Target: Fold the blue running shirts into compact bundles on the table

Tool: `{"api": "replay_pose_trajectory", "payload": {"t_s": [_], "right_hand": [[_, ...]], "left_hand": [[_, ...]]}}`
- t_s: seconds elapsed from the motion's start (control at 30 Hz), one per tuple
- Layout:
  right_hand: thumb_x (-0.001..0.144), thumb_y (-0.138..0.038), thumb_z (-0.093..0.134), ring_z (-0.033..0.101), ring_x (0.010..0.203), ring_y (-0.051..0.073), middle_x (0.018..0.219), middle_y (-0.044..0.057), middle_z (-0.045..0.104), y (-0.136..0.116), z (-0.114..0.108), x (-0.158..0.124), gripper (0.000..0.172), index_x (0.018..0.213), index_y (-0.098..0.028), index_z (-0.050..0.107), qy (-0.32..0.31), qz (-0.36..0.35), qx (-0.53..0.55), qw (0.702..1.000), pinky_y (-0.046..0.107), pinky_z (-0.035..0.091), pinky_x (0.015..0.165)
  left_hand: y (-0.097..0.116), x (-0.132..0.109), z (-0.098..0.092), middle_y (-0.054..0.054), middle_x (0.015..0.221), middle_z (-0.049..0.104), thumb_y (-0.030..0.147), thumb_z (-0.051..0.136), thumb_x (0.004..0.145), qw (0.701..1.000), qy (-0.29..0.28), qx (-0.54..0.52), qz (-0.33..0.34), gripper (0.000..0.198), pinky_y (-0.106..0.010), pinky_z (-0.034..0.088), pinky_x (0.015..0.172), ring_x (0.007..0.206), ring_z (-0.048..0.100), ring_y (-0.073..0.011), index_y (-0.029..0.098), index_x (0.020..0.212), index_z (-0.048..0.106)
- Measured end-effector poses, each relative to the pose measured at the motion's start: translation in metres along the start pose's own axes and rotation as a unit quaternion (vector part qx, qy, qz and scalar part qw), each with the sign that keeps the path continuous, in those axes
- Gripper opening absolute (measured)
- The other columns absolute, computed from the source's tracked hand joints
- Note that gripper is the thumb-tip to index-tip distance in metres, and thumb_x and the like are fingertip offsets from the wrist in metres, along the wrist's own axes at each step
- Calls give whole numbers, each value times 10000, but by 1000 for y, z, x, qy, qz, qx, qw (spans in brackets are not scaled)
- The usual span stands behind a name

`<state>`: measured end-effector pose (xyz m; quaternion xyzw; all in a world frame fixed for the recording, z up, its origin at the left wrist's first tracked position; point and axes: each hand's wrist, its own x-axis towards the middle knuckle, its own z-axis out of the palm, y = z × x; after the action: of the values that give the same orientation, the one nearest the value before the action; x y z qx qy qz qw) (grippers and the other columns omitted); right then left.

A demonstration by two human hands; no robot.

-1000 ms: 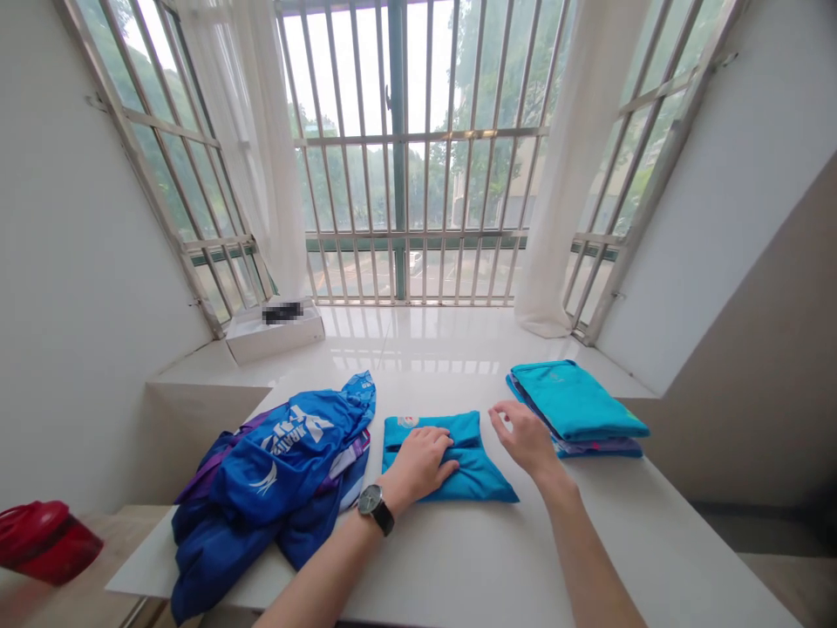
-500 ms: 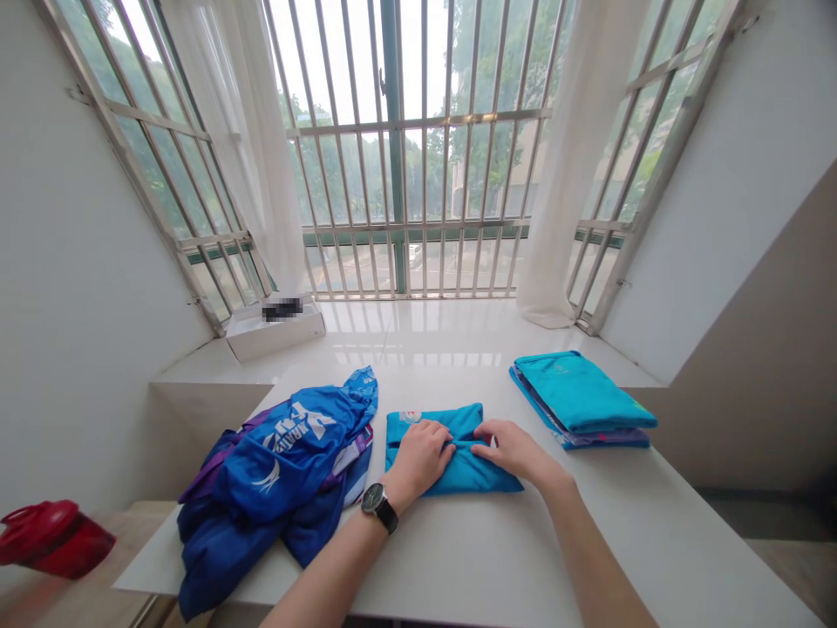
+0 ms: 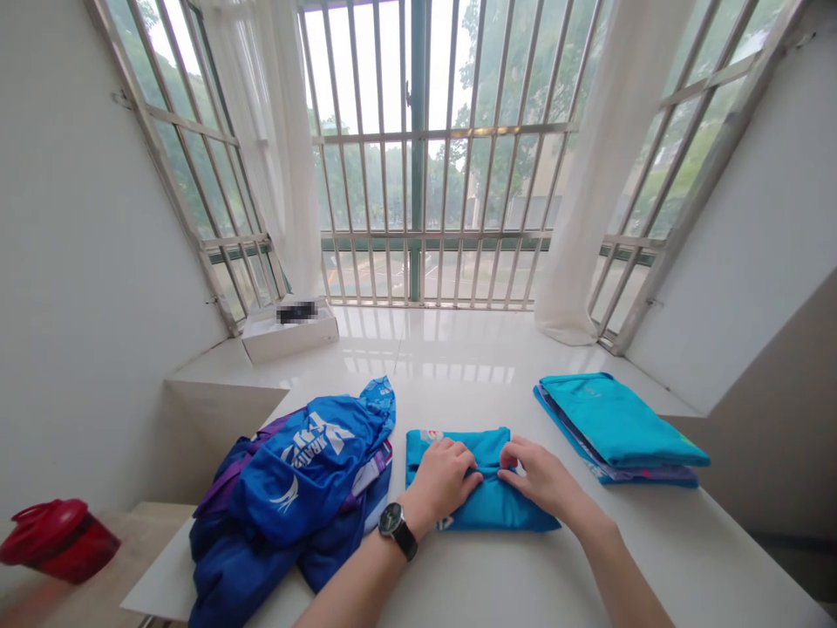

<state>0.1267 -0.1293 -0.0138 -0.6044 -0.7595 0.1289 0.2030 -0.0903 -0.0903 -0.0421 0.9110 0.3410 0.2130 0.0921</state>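
A turquoise T-shirt (image 3: 516, 510), folded into a small rectangular bundle, lies on the white table in front of me. On its left half rests my left hand (image 3: 445, 478), fingers curled and thumb at the middle fold, closed on the cloth. My right hand (image 3: 534, 475) pinches the fabric by the right end of that fold. Parts of the bundle are hidden under both hands. To the left is a loose heap of clothes, with a blue printed jersey (image 3: 307, 453) on top. Folded turquoise garments (image 3: 615, 423) are stacked on the right.
The white table (image 3: 497, 584) adjoins a glossy window sill (image 3: 445, 344). A white box (image 3: 291, 340) with a blurred dark item stands on the sill at left. A red container (image 3: 62, 541) is at the far left, beyond the table edge. Metal bars and white curtains line the window.
The view has shifted, so everything on the table appears lower and further right. Both hands remain on the folded T-shirt, with the right fingers drawn slightly tighter at the fold.
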Motion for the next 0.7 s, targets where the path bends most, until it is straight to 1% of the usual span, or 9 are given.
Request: {"api": "replay_pose_trajectory", "payload": {"t_s": [0.07, 0.1, 0.17, 0.23, 0.33, 0.43, 0.53, 0.6, 0.7], "right_hand": [[886, -296, 582, 640, 845, 196, 908, 37, 674, -11, 7, 2, 113, 836, -228, 657, 47, -39, -22, 998, 313, 510, 773], [912, -311, 559, 644, 916, 207, 975, 56, 684, -17, 12, 4, 137, 897, -228, 667, 74, -63, -32, 995, 331, 517, 827], [964, -340, 494, 621, 1090, 232, 1154, 99, 680, -25, 26, 8, 247, 1088, -215, 667, 115, -106, -59, 986, 380, 497, 961], [997, -364, 428, 564, 1238, 252, 1316, 133, 632, -25, 42, 14, 380, 1274, -178, 610, 129, -125, -96, 979, 421, 454, 1058], [1012, -379, 362, 473, 1362, 274, 1450, 163, 539, -8, 64, 21, 503, 1402, -104, 523, 112, -99, -151, 977, 448, 411, 1124], [1012, -375, 320, 447, 1389, 283, 1487, 172, 493, 14, 77, 23, 551, 1426, -59, 498, 65, -50, -186, 979, 459, 390, 1147], [1013, -368, 284, 429, 1404, 272, 1508, 163, 464, 25, 83, 22, 567, 1445, -55, 477, 35, -27, -198, 979, 454, 371, 1163], [1015, -366, 262, 409, 1418, 268, 1522, 156, 442, 26, 85, 21, 575, 1460, -60, 459, 35, -21, -203, 978, 459, 357, 1171], [1014, -369, 238, 400, 1422, 273, 1524, 158, 437, 24, 86, 22, 590, 1465, -54, 451, 35, -14, -211, 977, 467, 347, 1174]], "left_hand": [[0, 1, 2, -46, 969, 692, 360, 600, 951, 1000, -2, 13, -3, 181, -379, 471, 886, 955, 605, -239, 200, 914, 675], [-1, 2, 4, -48, 971, 690, 354, 585, 959, 1000, -2, 18, -4, 183, -379, 472, 885, 954, 605, -239, 197, 920, 671], [-2, 3, 7, -60, 1006, 688, 327, 553, 972, 1000, 4, 24, -6, 176, -380, 471, 888, 962, 606, -240, 189, 974, 662], [-3, 3, 8, -70, 1033, 685, 296, 527, 979, 1000, 8, 23, -12, 173, -379, 468, 896, 969, 606, -237, 183, 1014, 652], [-2, 4, 6, -61, 990, 687, 306, 523, 983, 1000, -4, 18, -19, 175, -370, 469, 897, 960, 606, -227, 191, 952, 652], [0, 3, 2, -46, 991, 690, 296, 502, 992, 1000, -6, 15, -16, 186, -358, 472, 910, 974, 607, -214, 204, 923, 649], [-4, -2, 1, -61, 1187, 662, 247, 457, 997, 998, 31, 43, -38, 202, -406, 427, 1025, 1136, 572, -234, 214, 1085, 635], [-11, -10, 1, -94, 1359, 585, 271, 434, 1004, 993, 47, 79, -71, 294, -476, 353, 1108, 1291, 486, -276, 205, 1249, 582], [-24, -24, -2, -126, 1490, 480, 352, 360, 1031, 989, 17, 113, -92, 429, -521, 274, 1160, 1400, 386, -302, 191, 1411, 479]]}}
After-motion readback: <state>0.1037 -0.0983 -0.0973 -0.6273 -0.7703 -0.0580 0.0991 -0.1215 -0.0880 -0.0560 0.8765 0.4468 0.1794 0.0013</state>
